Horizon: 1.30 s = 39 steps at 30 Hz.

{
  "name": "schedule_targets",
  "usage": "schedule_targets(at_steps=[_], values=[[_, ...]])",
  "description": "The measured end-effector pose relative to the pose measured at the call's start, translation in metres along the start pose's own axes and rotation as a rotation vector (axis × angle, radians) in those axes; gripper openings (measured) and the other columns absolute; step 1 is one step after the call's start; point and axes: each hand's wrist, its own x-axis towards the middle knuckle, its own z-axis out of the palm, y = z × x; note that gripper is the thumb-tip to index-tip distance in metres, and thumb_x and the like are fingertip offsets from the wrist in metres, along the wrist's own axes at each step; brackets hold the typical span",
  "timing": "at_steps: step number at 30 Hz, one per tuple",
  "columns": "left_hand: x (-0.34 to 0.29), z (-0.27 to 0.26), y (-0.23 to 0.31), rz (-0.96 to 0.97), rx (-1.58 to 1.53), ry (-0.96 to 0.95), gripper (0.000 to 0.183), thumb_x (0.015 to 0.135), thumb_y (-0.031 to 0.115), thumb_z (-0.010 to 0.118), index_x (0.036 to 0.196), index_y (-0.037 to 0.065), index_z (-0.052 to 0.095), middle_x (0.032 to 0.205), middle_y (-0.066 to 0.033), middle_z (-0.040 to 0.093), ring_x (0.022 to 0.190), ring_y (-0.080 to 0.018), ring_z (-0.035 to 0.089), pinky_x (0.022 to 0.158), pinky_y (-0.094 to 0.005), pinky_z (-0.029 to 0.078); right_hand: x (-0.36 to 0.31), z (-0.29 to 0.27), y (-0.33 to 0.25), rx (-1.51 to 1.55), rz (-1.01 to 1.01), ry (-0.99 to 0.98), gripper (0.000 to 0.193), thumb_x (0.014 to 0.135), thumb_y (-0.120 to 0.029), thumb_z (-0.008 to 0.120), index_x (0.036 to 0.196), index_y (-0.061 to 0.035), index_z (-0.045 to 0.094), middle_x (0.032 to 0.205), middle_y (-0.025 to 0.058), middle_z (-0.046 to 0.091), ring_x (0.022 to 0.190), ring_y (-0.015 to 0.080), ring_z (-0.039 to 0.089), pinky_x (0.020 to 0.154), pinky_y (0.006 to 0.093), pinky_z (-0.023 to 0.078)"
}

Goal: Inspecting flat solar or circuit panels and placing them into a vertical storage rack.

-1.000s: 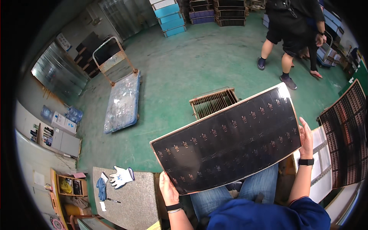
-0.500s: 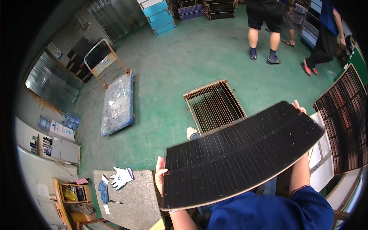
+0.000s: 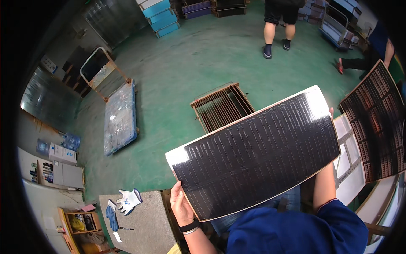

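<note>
A large thin black panel [image 3: 258, 156], probably a circuit board sheet, spans the space in front of me. Rows of fine dotted lines cover its face, and bright glare whitens both far corners. My left hand [image 3: 182, 205] is closed on its left edge, thumb on top, a dark band around the wrist. On the far side, my right hand [image 3: 331, 111] grips the right edge; little more than fingertips show past it. Beyond the panel, a slatted rack [image 3: 224, 106] with a brown frame stands on the floor, its near end covered by the panel.
At the right stands another dark patterned sheet [image 3: 376, 122] beside white boards [image 3: 349, 148]. To the left is a flat trolley [image 3: 120, 118]. A grey worktop [image 3: 144, 224] carries a white glove [image 3: 129, 201], a blue glove [image 3: 111, 218] and a pen [image 3: 126, 228]. Two people are farther off.
The panel has tilted toward me and moved slightly left; its face now shows dotted lines and glare at the far corners. Both hands keep their grip. The people in the background have moved.
</note>
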Motion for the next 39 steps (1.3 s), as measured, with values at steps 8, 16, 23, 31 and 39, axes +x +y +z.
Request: schedule_targets(at_steps=[8,16,23,31,39], values=[[0.008,-0.006,-0.002,-0.013,0.019,-0.075,0.037,0.088,0.002,0.049,0.125,0.0,0.048,0.125,-0.0145,0.054,0.116,-0.0233,0.052,0.099,-0.0373,0.043,0.008,0.0,0.005,-0.145,-0.259,0.108,0.043,0.098,-0.04,0.034,0.126,-0.0106,0.049,0.117,0.0037,0.057,0.117,0.0097,0.049,0.115,0.0398,0.02],[0.01,-0.001,-0.042,-0.346,-0.001,0.086,0.033,0.096,0.019,0.048,0.125,0.004,0.045,0.118,-0.0088,0.057,0.104,-0.0209,0.057,0.089,-0.0363,0.049,-0.004,-0.038,0.064,-0.053,-0.216,-0.127,0.048,0.098,-0.041,0.034,0.124,-0.004,0.05,0.114,0.009,0.059,0.11,0.0216,0.054,0.102,0.0396,0.04],[0.0,0.041,-0.081,-0.278,-0.298,0.05,0.036,0.096,0.013,0.045,0.131,0.015,0.04,0.127,-0.0025,0.051,0.11,-0.0199,0.053,0.091,-0.0409,0.048,-0.062,0.071,0.169,-0.172,0.352,-0.049,0.049,0.098,-0.033,0.041,0.139,-0.0082,0.03,0.141,0.0088,0.038,0.122,0.025,0.046,0.099,0.044,0.04],[0.005,0.018,-0.11,-0.606,0.329,-0.108,0.028,0.096,0.015,0.048,0.121,0.001,0.052,0.108,-0.0142,0.063,0.091,-0.0191,0.063,0.08,-0.0308,0.053,-0.001,0.051,0.133,-0.837,-0.173,0.249,0.028,0.096,-0.022,0.05,0.113,-0.0006,0.051,0.099,0.0017,0.058,0.089,0.0086,0.053,0.078,0.0249,0.045],[0.023,-0.022,-0.122,-0.296,0.723,0.119,0.026,0.098,0.014,0.043,0.116,-0.002,0.052,0.099,-0.0122,0.065,0.072,-0.0148,0.064,0.06,-0.024,0.053,0.085,-0.017,0.09,-1.669,-0.203,0.412,0.032,0.093,-0.011,0.051,0.121,0.0041,0.051,0.093,0.0169,0.066,0.081,0.0101,0.06,0.074,0.0264,0.048]])
